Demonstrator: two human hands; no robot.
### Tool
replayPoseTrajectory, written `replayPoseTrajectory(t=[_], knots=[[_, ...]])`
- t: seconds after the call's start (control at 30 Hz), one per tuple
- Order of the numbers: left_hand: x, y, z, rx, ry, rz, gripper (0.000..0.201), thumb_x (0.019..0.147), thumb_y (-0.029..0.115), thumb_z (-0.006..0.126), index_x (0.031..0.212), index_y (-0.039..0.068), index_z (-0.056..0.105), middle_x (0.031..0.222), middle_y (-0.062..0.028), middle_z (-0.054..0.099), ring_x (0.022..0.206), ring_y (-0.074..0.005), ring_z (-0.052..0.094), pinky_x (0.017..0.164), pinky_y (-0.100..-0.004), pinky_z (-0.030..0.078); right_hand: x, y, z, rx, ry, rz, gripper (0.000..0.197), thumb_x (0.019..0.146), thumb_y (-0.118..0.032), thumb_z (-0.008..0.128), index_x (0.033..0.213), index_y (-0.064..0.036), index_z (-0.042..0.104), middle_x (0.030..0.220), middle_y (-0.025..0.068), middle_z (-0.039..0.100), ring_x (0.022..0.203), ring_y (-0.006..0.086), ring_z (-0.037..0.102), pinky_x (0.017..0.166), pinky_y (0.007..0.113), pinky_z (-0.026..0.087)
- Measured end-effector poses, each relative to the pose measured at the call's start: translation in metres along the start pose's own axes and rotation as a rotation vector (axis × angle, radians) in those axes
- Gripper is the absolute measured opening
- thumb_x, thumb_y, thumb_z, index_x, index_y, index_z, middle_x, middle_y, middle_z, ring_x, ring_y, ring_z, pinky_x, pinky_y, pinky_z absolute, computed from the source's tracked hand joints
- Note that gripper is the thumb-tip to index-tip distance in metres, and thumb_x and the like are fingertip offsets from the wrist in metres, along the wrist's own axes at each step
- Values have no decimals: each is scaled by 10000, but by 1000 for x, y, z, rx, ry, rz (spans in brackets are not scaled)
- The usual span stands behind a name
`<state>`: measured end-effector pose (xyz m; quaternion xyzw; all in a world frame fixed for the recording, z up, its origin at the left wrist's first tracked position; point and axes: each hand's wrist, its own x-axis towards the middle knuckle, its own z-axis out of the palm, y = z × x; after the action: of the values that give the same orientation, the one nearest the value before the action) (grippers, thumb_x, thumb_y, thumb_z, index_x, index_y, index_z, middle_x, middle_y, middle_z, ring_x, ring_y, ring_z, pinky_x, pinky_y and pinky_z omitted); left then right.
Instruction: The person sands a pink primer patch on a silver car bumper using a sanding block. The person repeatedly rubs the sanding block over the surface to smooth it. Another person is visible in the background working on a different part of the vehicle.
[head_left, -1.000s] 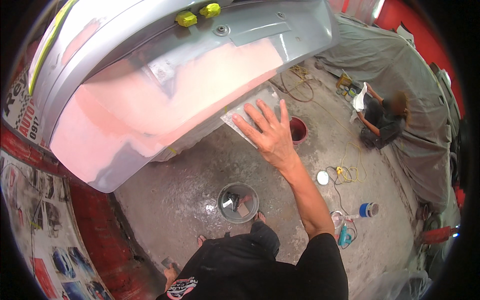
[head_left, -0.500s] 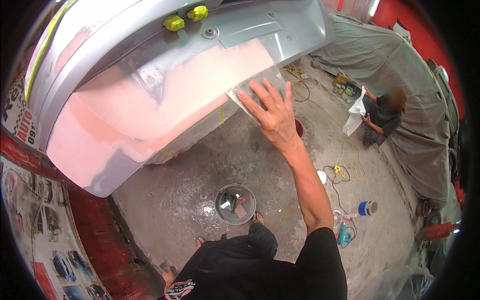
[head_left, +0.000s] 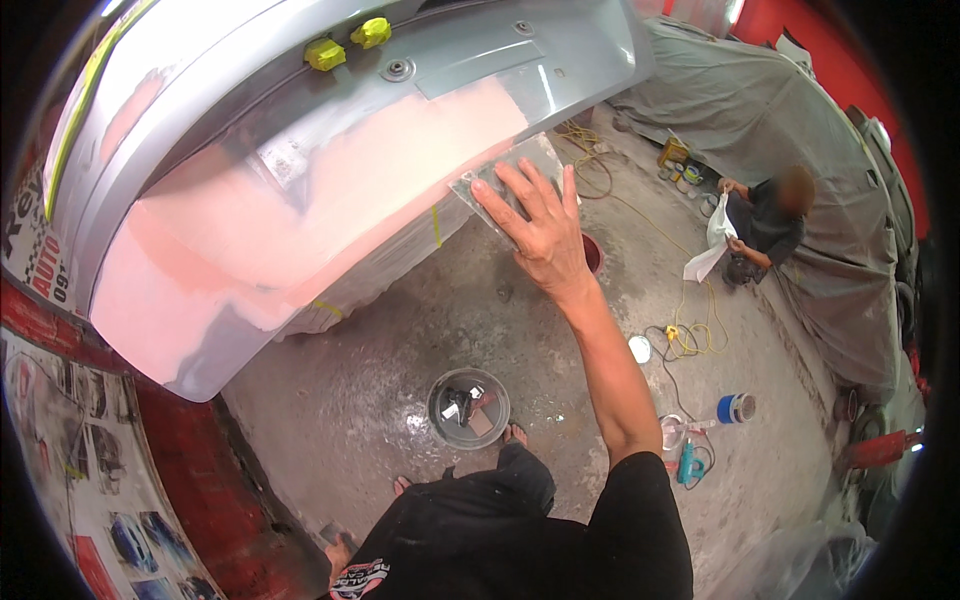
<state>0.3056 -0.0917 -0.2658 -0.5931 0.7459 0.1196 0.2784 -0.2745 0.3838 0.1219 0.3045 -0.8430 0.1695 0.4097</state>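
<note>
My right hand [head_left: 545, 235] reaches out to the far edge of a car's rear panel [head_left: 330, 200], which is coated with pink filler over grey. Its fingers lie spread across a stiff grey sheet that looks like sandpaper [head_left: 543, 155]. The thumb does not show; the sheet moves with the hand and sticks out past the panel's lower edge. Low at my left side, my left hand [head_left: 338, 556] hangs near my hip, partly hidden by my shirt. A small grey thing [head_left: 332, 532] shows at its fingers, too small to name.
On the floor before my feet stands a round tub [head_left: 468, 408] with water and dark pieces in it. A person [head_left: 775, 225] crouches at the right, holding white sheeting. Yellow cord [head_left: 715, 330], a blue-banded can [head_left: 735, 408] and a teal power tool [head_left: 690, 465] lie nearby.
The panel has shifted left and slightly down in view, while my right hand and the sheet have moved only a little left. My left hand stays where it was.
</note>
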Motion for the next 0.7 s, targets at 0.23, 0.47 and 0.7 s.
replayPoseTrajectory(t=[0.23,0.47,0.7], knots=[[-31,18,-14,-119,-17,6,738,958,577,537,1117,-129,681,1118,-345,676,1142,-465,633,977,-502,464,4,11,8,-16,17,-16,776,791,81,653,1429,-352,568,1440,-7,542,1344,325,512,1114,721,310],[23,-26,38,-263,52,14,697,949,553,580,1082,-121,695,1064,-328,698,1062,-442,676,905,-497,486,-7,7,-1,20,-55,-25,718,822,41,665,1418,-349,576,1443,-6,543,1342,322,516,1123,721,294],[-30,26,-23,-239,-107,3,661,941,554,573,1066,-78,718,1041,-341,693,1063,-433,678,912,-494,484,8,24,-4,-32,-1,1,733,812,63,648,1418,-343,576,1445,0,538,1338,326,519,1121,737,276]])
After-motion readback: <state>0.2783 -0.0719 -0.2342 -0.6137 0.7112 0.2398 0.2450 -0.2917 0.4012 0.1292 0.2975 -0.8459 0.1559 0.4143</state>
